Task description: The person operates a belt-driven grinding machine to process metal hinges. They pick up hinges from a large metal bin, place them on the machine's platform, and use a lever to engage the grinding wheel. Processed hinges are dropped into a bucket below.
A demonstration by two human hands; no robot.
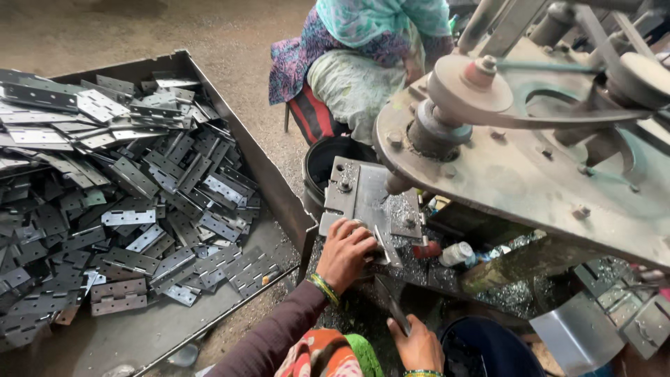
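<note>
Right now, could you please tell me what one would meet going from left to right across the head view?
Heap of metal hinges in a big metal tray → left hand on the machine's flat plate → right hand low down → small white bottle → machine's pulley wheel → loose metal pieces.

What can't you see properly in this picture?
- Left hand: its fingertips curl over the grey metal plate on the machine bed, so what they press is hidden in the head view.
- Right hand: partly cut off by the bottom edge; it grips a thin dark metal strip, whose lower end the hand hides.
- Seated person in patterned clothes: cut off by the top edge.
- Grey metal hinges in the tray: the pile runs past the left edge.
</note>
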